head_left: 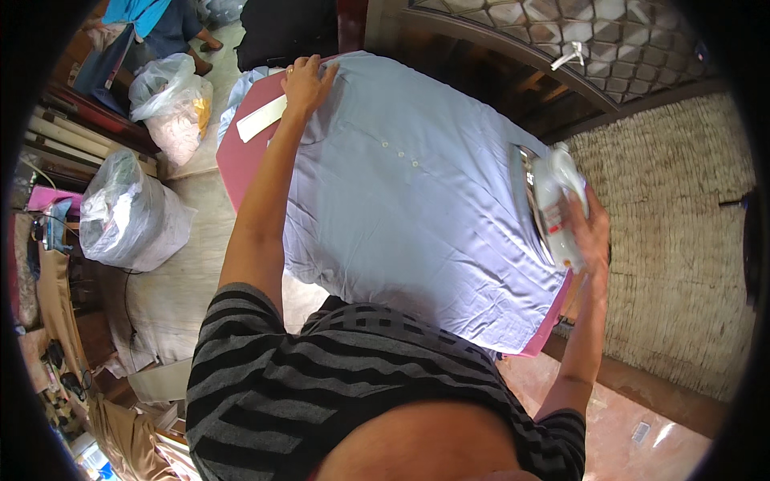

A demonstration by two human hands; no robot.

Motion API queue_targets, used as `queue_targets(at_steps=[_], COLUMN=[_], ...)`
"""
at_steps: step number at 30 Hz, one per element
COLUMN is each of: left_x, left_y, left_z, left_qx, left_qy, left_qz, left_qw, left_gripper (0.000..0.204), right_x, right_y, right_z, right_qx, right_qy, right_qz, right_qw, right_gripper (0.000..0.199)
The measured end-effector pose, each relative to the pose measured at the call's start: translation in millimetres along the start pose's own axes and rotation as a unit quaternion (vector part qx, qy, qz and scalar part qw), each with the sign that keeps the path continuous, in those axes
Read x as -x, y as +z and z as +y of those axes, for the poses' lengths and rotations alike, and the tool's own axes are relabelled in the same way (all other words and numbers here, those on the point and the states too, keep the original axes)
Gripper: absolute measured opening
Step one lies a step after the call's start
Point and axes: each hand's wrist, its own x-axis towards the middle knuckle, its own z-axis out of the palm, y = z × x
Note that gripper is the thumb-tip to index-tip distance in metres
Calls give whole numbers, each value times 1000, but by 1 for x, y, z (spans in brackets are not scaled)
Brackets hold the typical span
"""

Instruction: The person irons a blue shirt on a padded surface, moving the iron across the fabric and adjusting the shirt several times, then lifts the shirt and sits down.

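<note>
Light-blue shirt [377, 232] lies spread over the pink ironing board [234, 167], buttons up, some wrinkles near the right side. Left hand [307, 86] at board's far-left end, fingers loosely spread over the cloth's edge – no object in its grasp. Right hand [592, 230], blurred, is curled round the handle of the white iron [555, 210] – iron is at shirt's right edge, cannot tell whether it's pressing the cloth.

The garment [377, 216] is pale blue, the iron [552, 188] white, the board [235, 167] pink, the top [249, 353] striped black and grey.
</note>
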Motion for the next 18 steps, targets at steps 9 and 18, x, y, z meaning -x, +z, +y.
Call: queue_targets(at_steps=[9, 18], left_x=[-20, -18], left_y=[19, 27], left_z=[-18, -17], left_qx=[138, 143], left_qy=[28, -1], left_qz=[4, 23], left_qw=[990, 989], left_gripper=[35, 31], right_x=[-145, -217], right_y=[116, 209], right_z=[-86, -151], right_qx=[70, 75], right_qy=[-123, -228], right_qz=[-216, -197], right_qw=[966, 951], right_gripper=[41, 52])
